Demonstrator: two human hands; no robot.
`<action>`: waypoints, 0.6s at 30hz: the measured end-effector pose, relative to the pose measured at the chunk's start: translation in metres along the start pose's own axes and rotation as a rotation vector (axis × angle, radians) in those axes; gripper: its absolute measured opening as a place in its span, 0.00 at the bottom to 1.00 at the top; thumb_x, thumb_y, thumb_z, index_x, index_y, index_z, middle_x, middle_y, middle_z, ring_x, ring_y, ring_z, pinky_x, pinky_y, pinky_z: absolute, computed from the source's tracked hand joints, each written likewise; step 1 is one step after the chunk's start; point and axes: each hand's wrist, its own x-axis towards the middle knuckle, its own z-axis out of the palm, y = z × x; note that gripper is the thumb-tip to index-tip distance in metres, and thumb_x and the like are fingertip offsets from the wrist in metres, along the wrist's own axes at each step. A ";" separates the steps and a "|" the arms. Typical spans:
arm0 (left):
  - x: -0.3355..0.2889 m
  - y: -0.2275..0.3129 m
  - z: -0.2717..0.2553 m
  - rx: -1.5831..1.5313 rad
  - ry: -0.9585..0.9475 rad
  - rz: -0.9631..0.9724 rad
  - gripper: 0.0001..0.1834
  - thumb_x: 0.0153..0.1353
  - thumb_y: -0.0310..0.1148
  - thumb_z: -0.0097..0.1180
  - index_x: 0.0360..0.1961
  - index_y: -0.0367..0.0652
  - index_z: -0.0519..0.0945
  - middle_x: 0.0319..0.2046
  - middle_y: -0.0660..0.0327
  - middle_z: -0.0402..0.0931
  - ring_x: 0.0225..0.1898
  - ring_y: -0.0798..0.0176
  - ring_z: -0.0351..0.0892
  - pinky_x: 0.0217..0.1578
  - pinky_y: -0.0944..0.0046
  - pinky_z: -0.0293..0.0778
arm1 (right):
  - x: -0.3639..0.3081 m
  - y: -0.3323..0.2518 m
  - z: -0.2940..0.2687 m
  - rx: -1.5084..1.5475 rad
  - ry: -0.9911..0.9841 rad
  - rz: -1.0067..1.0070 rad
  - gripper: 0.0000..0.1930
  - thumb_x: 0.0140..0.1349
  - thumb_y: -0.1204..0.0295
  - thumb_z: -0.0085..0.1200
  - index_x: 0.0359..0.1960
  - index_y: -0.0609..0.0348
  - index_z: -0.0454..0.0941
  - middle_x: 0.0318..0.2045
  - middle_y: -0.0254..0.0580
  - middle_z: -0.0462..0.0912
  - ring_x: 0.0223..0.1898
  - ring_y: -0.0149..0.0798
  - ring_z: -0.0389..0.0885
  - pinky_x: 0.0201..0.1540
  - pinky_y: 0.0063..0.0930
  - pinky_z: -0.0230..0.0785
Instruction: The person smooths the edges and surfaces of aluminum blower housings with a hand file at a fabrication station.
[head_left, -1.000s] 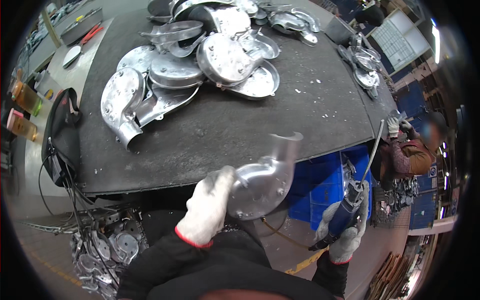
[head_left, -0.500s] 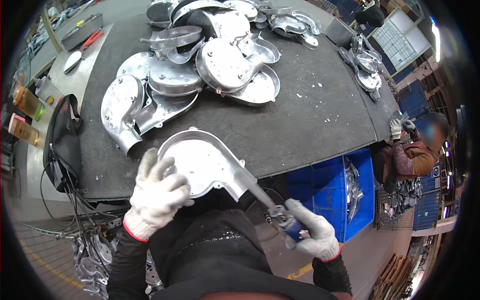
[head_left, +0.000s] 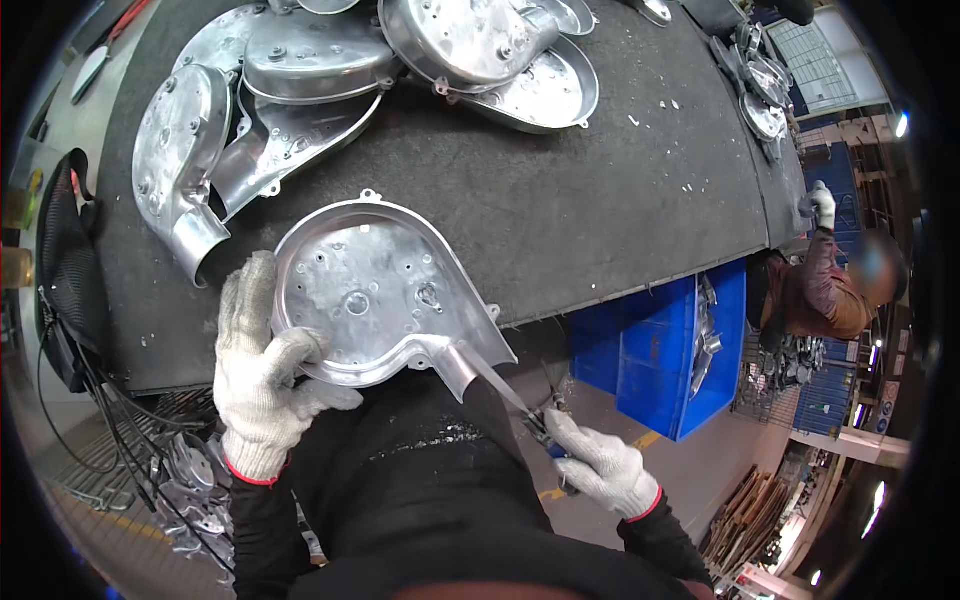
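Observation:
A silvery cast-metal blower housing (head_left: 375, 270) rests at the bench's near edge, its hollow side up and its short outlet pointing toward my lower right. My gloved left hand (head_left: 265, 385) grips its left rim, thumb over the edge and fingers along the outside. In my gloved right hand (head_left: 608, 468) is a handheld power tool (head_left: 541, 430) with a long narrow arm. That arm reaches into the outlet or along its edge; exact contact cannot be made out. The fingers of my right hand wrap round the tool's body, hiding much of it.
Similar housings (head_left: 320, 55) are heaped on the dark bench mat (head_left: 560, 210). A blue bin (head_left: 655, 365) with metal parts stands below the right edge. Left are a black mesh bag (head_left: 72, 270) and hanging cables. A co-worker (head_left: 825, 290) is at the far right.
My view has dropped closer, so the heap sits higher in it. The housing is turned slightly, showing its inside less glaringly. My left fingers have straightened along its rim; the tool stays at the outlet.

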 end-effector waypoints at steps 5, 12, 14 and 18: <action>0.002 0.002 0.000 -0.009 -0.007 0.013 0.37 0.34 0.68 0.72 0.28 0.43 0.83 0.68 0.31 0.67 0.64 0.23 0.69 0.62 0.36 0.70 | -0.007 0.007 0.026 -0.111 0.074 -0.064 0.31 0.70 0.57 0.56 0.75 0.41 0.67 0.39 0.46 0.83 0.37 0.53 0.86 0.40 0.43 0.80; 0.001 0.000 0.001 -0.031 0.025 -0.001 0.36 0.33 0.67 0.73 0.27 0.43 0.83 0.69 0.34 0.67 0.65 0.22 0.68 0.61 0.35 0.70 | 0.000 -0.008 0.029 -0.180 0.096 -0.045 0.33 0.70 0.56 0.56 0.76 0.40 0.64 0.38 0.47 0.83 0.36 0.54 0.87 0.38 0.43 0.81; 0.003 0.001 0.001 -0.036 -0.013 0.014 0.36 0.34 0.67 0.73 0.27 0.43 0.84 0.68 0.33 0.68 0.64 0.23 0.70 0.61 0.36 0.70 | 0.001 -0.006 0.029 -0.155 0.082 -0.056 0.33 0.70 0.57 0.56 0.76 0.41 0.64 0.39 0.47 0.84 0.36 0.54 0.87 0.38 0.43 0.81; 0.001 -0.002 -0.002 -0.065 0.014 0.021 0.34 0.31 0.63 0.76 0.27 0.44 0.83 0.69 0.34 0.67 0.64 0.23 0.70 0.59 0.36 0.72 | -0.002 -0.016 0.029 -0.147 0.084 0.007 0.35 0.69 0.59 0.57 0.77 0.44 0.62 0.42 0.49 0.86 0.39 0.54 0.88 0.41 0.42 0.81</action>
